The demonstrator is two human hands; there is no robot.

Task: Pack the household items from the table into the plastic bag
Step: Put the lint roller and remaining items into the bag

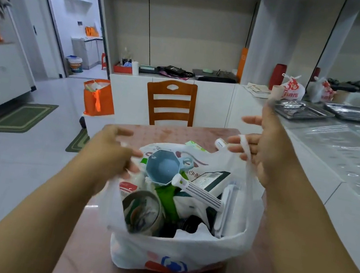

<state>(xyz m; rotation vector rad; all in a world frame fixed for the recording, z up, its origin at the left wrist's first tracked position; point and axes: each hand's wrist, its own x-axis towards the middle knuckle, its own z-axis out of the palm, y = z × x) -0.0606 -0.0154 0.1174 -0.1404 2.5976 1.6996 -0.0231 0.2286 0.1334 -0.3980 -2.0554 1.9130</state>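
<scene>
White plastic bag (pixel 168 252) stands full on the reddish table (pixel 174 133), left hand (pixel 112 148) pinching its left handle, right hand (pixel 261 148) spread, the right handle apparently looped over its fingers, blue cup (pixel 163 166) on top.

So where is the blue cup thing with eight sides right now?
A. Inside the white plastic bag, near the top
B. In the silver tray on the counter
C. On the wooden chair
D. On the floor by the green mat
A: the blue cup sits on top of the other items inside the open plastic bag, whose handles the left hand and right hand are holding up.
</scene>
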